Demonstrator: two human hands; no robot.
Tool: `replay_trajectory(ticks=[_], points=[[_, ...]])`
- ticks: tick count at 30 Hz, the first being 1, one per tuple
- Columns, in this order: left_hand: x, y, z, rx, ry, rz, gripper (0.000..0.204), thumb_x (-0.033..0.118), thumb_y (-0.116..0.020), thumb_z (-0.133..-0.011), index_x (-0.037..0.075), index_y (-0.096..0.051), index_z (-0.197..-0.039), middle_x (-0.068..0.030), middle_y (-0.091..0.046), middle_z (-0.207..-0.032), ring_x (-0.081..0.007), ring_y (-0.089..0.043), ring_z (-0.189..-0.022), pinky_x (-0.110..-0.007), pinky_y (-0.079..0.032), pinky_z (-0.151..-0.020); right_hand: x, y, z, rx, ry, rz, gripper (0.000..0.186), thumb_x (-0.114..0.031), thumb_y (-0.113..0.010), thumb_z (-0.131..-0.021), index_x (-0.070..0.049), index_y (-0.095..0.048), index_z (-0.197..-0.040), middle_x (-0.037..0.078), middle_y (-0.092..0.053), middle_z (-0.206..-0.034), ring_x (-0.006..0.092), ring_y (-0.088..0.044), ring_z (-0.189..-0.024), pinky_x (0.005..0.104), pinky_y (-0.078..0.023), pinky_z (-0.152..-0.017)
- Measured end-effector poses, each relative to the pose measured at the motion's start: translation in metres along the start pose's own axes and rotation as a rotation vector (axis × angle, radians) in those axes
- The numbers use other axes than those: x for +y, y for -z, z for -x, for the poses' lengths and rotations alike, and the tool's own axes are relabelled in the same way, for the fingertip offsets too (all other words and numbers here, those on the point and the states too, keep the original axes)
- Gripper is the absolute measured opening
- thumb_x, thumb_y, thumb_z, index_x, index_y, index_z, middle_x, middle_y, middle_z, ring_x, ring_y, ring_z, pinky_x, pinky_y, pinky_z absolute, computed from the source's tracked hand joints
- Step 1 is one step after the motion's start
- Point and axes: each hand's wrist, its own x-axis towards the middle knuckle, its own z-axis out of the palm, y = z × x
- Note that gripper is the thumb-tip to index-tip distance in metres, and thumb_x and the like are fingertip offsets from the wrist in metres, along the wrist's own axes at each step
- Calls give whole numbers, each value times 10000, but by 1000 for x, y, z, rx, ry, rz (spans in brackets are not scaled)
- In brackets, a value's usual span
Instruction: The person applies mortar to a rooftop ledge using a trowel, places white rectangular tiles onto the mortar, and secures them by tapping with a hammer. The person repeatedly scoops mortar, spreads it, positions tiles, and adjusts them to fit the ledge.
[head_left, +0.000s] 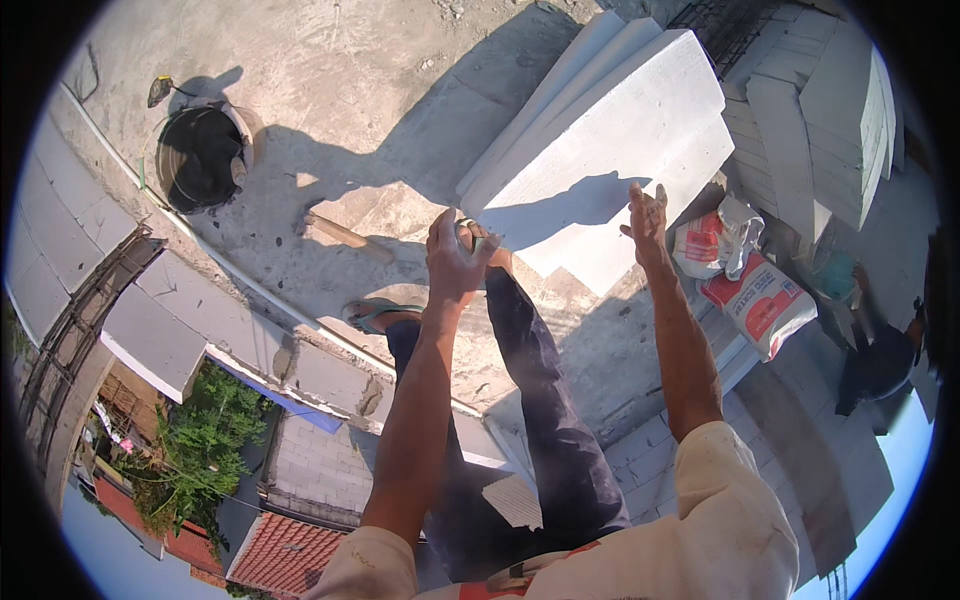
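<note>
White lightweight concrete blocks lie stacked on the floor ahead of me, their pale upper face partly in shadow. My right hand is held over the near right edge of the stack, fingers spread and nothing in them; whether it touches the block I cannot tell. My left hand is left of the stack's near corner, above my sandalled foot. Its fingers are bent, with the thumb apart, and no object shows between them. A wooden handle or stick lies on the floor to its left.
At the far left stands a bucket with dark contents. Red-and-white bags lie right of the blocks, with more blocks behind. A person is at far right. A low block wall edges a drop on the left.
</note>
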Motion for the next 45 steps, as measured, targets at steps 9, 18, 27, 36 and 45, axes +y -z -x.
replay_trajectory(ticks=[9,18,27,36,45], points=[[99,-31,-116,-690,259,-520,1138,515,-919,-680,-137,-419,-1466,-327,-457,-1500,-419,-503,-1405,-526,-461,-1124,-10,-34,-1,69,76,383,1188,-552,-698,-961,218,-33,-1574,477,-181,-1587,597,-344,-1443,505,-377,-1196],[143,-87,49,-291,-107,-545,717,239,-845,-686,-41,-450,-1214,-224,-509,-1204,-440,-547,-1187,-586,-456,-1032,-38,134,-3,303,667,925,957,-118,-793,-851,-61,-266,-1648,286,-258,-1671,443,-330,-1531,568,-298,-1249],[152,-139,113,-212,-135,-665,888,240,-855,-729,9,-439,-1479,-250,-482,-1497,-428,-533,-1315,-575,-479,-944,-104,198,-110,-372,1281,1612,803,45,-665,-803,-129,-422,-1549,155,-441,-1575,362,-389,-1505,595,-263,-1262],[106,-46,125,-185,7,-422,656,158,-886,-579,71,-557,-1139,-55,-574,-1001,-247,-639,-921,-406,-467,-777,-169,100,-42,-705,1209,1575,571,110,-659,-705,-54,-556,-1242,160,-625,-1214,390,-563,-1194,500,-423,-1058],[-29,107,392,389,315,-213,771,91,-804,-649,60,-547,-1375,-145,-625,-1400,-345,-608,-1289,-478,-477,-1089,-186,-169,236,-1054,1841,1345,667,-26,-744,-606,-61,-594,-1255,142,-648,-1288,344,-588,-1196,528,-413,-1069]])
